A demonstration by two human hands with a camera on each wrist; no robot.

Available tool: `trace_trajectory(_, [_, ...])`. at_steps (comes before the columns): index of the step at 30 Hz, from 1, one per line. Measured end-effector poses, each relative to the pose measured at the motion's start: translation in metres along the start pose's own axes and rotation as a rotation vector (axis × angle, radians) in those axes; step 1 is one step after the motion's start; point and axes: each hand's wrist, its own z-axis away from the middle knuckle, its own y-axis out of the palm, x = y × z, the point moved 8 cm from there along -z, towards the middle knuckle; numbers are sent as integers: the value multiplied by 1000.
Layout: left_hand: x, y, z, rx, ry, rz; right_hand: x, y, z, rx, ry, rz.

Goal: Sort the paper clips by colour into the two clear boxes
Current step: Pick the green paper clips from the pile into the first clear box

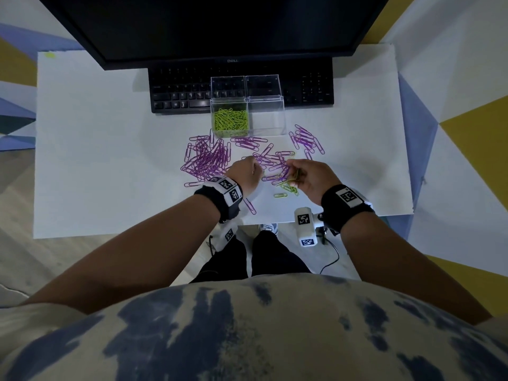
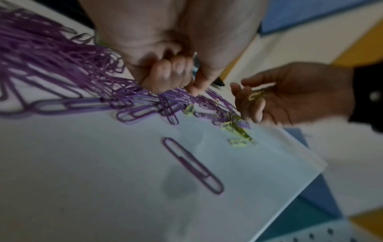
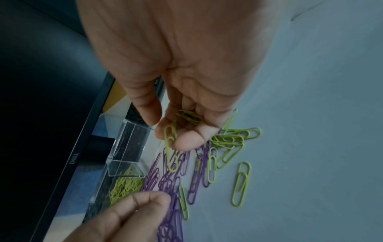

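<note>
Green clips (image 3: 187,117) cupped in right hand (image 1: 310,178), fingers curled; left hand (image 1: 244,174) pinched, contents unclear; green-filled box (image 1: 230,119) lies beyond, nearer left hand.

Two boxes (image 1: 247,116) sit side by side between keyboard (image 1: 178,89) and loose clips (image 1: 209,158).

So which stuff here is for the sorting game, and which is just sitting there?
For sorting:
purple clips
green clips
left box, with green clips inside
right box
right hand, holding green clips

Just there:
keyboard
monitor
</note>
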Motion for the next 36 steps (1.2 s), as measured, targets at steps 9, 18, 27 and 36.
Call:
trace_trajectory(9, [-2, 9, -6, 102, 93, -367, 0, -4, -1, -43, 5, -222])
trace_trajectory(18, [-3, -24, 1, -91, 91, 19, -8, -13, -4, -51, 26, -185])
trace_trajectory(27, [-23, -109, -21, -280, 113, 10, 56, -12, -22, -297, -424, 862])
trace_trajectory(36, [-28, -123, -59, -67, 142, -543, 50, -6, -34, -220, -442, 1077])
